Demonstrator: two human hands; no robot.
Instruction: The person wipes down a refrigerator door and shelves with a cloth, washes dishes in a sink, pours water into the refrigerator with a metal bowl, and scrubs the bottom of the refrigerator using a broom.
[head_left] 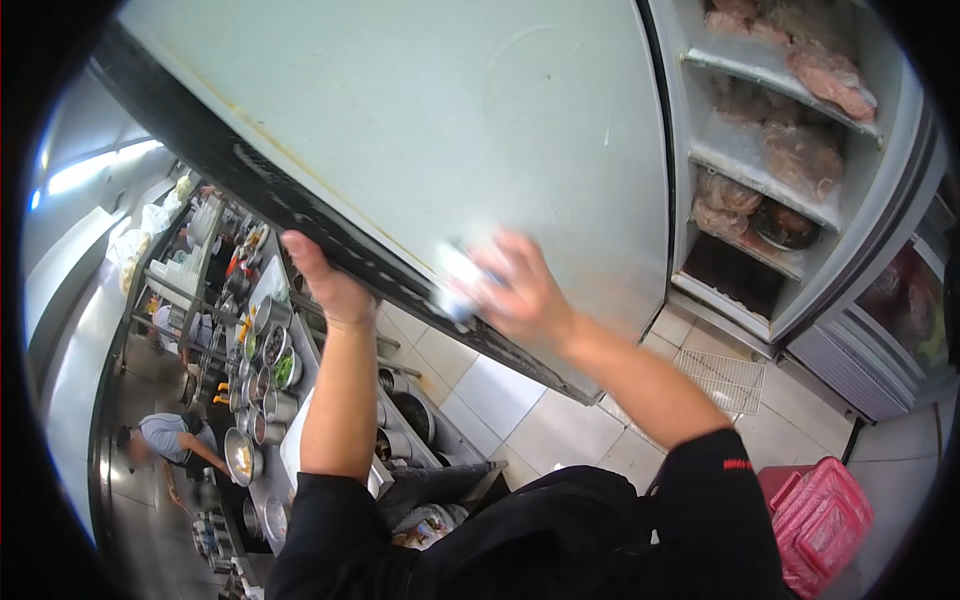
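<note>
My right hand [520,285], smeared by motion, grips a crumpled white cloth [457,280] against the inner face of an open refrigerator door [430,130], close to its dark rubber edge. Yellowish stain lines run along that edge. My left hand [335,285] holds the same door by its outer edge; its thumb shows, while the other fingers are hidden behind the door. To the right stands the open refrigerator cabinet [755,270], with bagged raw meat [800,150] on its shelves.
A wire rack [720,380] lies on the tiled floor below the cabinet. A pink lidded bin [825,525] stands at lower right. On the left, a long counter carries several metal bowls [243,457]; a co-worker [175,437] in an apron works beyond it.
</note>
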